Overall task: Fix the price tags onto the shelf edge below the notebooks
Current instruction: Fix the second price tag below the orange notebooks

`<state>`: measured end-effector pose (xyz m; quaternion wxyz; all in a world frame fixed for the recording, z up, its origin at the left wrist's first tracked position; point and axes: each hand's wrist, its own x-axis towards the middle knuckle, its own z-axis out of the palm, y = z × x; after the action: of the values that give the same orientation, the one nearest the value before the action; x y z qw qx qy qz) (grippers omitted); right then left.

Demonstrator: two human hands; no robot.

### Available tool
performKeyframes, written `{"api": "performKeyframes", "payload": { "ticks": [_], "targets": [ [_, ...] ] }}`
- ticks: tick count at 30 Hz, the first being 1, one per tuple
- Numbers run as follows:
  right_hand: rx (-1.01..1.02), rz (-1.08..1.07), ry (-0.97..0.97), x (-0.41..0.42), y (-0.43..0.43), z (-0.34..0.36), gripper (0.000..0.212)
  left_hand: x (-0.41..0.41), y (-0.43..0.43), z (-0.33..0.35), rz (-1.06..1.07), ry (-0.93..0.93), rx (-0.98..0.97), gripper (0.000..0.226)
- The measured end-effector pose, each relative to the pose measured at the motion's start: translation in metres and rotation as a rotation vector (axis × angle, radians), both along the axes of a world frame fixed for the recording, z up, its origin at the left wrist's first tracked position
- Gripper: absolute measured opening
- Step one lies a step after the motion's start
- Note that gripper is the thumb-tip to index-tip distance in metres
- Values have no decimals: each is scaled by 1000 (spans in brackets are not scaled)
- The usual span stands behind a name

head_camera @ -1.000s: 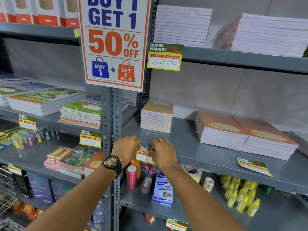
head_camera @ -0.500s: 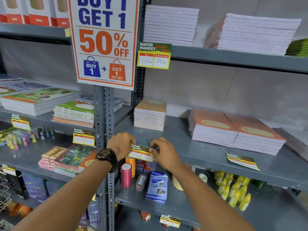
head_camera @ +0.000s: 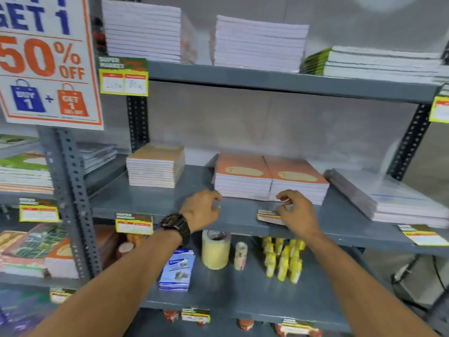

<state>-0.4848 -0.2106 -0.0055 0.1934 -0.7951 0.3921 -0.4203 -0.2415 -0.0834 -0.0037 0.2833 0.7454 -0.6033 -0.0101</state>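
Observation:
Two stacks of orange notebooks (head_camera: 269,178) lie side by side on the grey middle shelf (head_camera: 170,205). A loose price tag (head_camera: 267,216) lies flat on the shelf in front of them. My right hand (head_camera: 295,212) hovers over its right end with curled, parted fingers, and the tag is not lifted. My left hand (head_camera: 202,210), with a dark watch on the wrist, is empty and loosely curled beside the left stack's front corner. One price tag (head_camera: 134,223) hangs fixed on the shelf edge below a small stack of notebooks (head_camera: 155,166).
Another loose tag (head_camera: 422,235) lies at the shelf's right front, before wrapped white notebooks (head_camera: 388,198). Tape rolls (head_camera: 215,249), yellow bottles (head_camera: 283,259) and a blue box (head_camera: 177,272) sit on the shelf below. A 50% OFF sign (head_camera: 46,69) hangs on the left upright.
Both hands have let go of the tag on the left shelf edge and moved right, to the front of the orange notebooks. My view has swung right and closer.

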Motion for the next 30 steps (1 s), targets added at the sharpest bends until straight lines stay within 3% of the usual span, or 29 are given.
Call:
{"api": "performKeyframes", "payload": {
  "ticks": [7, 14, 16, 21, 25, 30],
  "targets": [
    [118, 51, 122, -52, -34, -7, 28, -64, -61, 7, -95, -16, 134, 35],
    [133, 161, 246, -52, -46, -19, 31, -96, -95, 2, -166, -39, 341, 56],
    [123, 180, 280, -48, -46, -19, 33, -99, -96, -2, -178, -66, 371, 53],
    [63, 210, 369, -37, -44, -15, 32, -105, -101, -1, -154, 8, 263, 50],
    [81, 241, 262, -32, -45, -9, 36, -109, -98, 5, -155, 87, 106, 36],
    [106, 287, 124, -38, -34, 0, 11, -114, -81, 5, -194, 216, -61, 15]
  ]
}}
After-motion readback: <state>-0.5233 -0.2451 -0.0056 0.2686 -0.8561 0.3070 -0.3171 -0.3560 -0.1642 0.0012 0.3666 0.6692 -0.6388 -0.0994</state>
